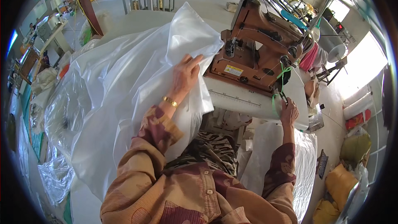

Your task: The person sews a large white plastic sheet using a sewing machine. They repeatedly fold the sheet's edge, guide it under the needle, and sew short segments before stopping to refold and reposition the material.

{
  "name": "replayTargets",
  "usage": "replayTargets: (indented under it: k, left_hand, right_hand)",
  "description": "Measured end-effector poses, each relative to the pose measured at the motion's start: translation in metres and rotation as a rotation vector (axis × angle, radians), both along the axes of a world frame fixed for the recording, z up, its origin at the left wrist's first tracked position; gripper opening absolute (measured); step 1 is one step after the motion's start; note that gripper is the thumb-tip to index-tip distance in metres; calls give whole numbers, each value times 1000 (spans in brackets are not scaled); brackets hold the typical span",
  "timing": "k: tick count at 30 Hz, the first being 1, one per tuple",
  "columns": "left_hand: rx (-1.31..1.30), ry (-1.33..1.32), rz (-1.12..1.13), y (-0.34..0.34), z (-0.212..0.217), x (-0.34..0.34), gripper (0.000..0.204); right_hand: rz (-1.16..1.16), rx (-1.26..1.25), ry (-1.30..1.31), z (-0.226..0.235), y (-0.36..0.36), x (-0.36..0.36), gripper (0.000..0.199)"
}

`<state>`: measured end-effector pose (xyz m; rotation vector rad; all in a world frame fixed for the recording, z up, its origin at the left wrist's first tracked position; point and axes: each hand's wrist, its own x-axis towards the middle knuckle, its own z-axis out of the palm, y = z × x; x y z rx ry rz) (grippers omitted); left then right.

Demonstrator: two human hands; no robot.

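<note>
While the left hand [185, 76] lies flat, fingers spread, on the clear plastic sheeting [137, 83] heaped over the white table [248, 101], its fingertips sit near the brown sewing machine [257, 45]. Right hand [289, 112] at the table's right edge, fingers closed around small scissors [283, 96] with a green loop; blades just beside the machine base

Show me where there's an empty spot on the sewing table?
Only the pale strip is bare, between the brown sewing machine and the right hand. Left is crowded: clear plastic sheeting covers everything under the left hand.
</note>
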<state>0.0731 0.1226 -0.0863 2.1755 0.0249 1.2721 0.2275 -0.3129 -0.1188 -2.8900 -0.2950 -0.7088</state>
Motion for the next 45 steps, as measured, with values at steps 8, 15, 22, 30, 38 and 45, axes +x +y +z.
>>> replayTargets:
  k: [8,15,22,30,38,45]
  left_hand:
    - [64,101,-199,-25,18,-94,45]
    - [-135,253,-469,-47,9,-142,49]
    - [-370,579,-684,-62,-4,-170,36]
    - [-127,892,-931,-72,47,-161,34]
    - [437,364,-214,-10,113,-22,20]
    - [445,272,-25,-21,93,61,34]
  right_hand:
    - [505,157,-571,59,96,-48,34]
    - [1058,320,-383,72,185,-81,46]
    - [1176,169,-435,62,187,-64,51]
    - [1184,106,-393,50,179,-57,50]
    - [1225,129,-374,52,180,-76,45]
    - [1214,133,-293,56,179,-80,48]
